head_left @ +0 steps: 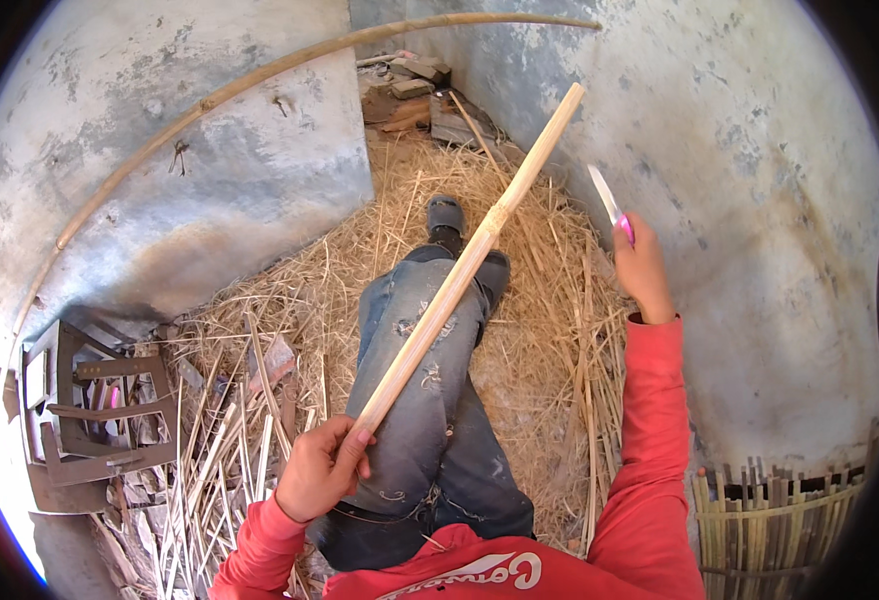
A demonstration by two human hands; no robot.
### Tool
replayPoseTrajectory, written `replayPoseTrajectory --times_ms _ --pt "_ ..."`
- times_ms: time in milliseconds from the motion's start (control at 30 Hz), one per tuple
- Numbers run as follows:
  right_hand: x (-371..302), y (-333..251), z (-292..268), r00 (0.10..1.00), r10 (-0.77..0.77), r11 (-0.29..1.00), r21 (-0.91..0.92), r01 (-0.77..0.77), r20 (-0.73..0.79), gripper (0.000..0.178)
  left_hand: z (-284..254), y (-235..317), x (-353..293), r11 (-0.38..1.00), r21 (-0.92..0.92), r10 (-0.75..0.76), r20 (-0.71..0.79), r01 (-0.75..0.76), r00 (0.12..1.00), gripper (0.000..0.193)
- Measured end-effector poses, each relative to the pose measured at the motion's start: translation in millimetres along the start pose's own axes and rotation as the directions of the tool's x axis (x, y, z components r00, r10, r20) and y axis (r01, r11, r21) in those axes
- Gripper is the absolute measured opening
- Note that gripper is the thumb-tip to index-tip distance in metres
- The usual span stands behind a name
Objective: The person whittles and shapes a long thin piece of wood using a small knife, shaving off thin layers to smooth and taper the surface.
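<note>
My left hand (327,462) is closed round the near end of a split bamboo strip (439,298). The pale strip slants up and to the right over my outstretched legs, with a knobby joint about two thirds of the way along. Its far end is in the air near the right wall. In my right hand (642,262), off to the right of the strip, is a knife (604,192) with a pink handle. The blade points up and to the left, apart from the bamboo.
Shavings (549,330) cover the floor around my legs. A dark broken frame (109,420) stands at the left. A long curved bamboo pole (209,102) leans along the left wall. Bricks (414,80) are piled in the far corner, and a woven bamboo basket (774,525) sits at lower right.
</note>
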State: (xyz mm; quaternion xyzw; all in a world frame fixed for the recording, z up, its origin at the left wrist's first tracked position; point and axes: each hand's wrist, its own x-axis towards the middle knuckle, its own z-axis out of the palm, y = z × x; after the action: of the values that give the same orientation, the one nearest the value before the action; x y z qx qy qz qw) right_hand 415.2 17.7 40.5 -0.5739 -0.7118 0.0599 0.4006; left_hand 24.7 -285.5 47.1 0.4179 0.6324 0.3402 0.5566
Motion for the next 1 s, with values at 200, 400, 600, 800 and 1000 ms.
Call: replayPoseTrajectory --times_ms 200,400,600,800,1000 --pt "-9 -102 0 0.987 -0.021 0.971 0.237 -0.018 0.161 0.045 -2 7 -1 0.982 0.171 0.089 -0.047 -0.08 0.995 0.029" --pt "-36 -125 46 0.969 -0.174 0.94 0.324 0.109 0.176 0.044 2 -4 2 0.959 0.204 0.214 -0.078 -0.195 0.974 0.033" --pt "-29 -134 58 0.979 -0.184 0.958 0.241 0.158 0.088 0.05 4 2 0 0.954 0.271 0.165 -0.112 -0.13 0.98 0.031" --pt "-15 -140 58 0.975 -0.21 0.953 0.24 0.186 0.078 0.046 1 -13 0 0.951 0.254 0.211 -0.122 -0.175 0.97 0.031" --pt "-19 -136 60 0.972 -0.223 0.947 0.253 0.198 0.075 0.045 2 -10 1 0.953 0.258 0.194 -0.119 -0.158 0.974 0.029"
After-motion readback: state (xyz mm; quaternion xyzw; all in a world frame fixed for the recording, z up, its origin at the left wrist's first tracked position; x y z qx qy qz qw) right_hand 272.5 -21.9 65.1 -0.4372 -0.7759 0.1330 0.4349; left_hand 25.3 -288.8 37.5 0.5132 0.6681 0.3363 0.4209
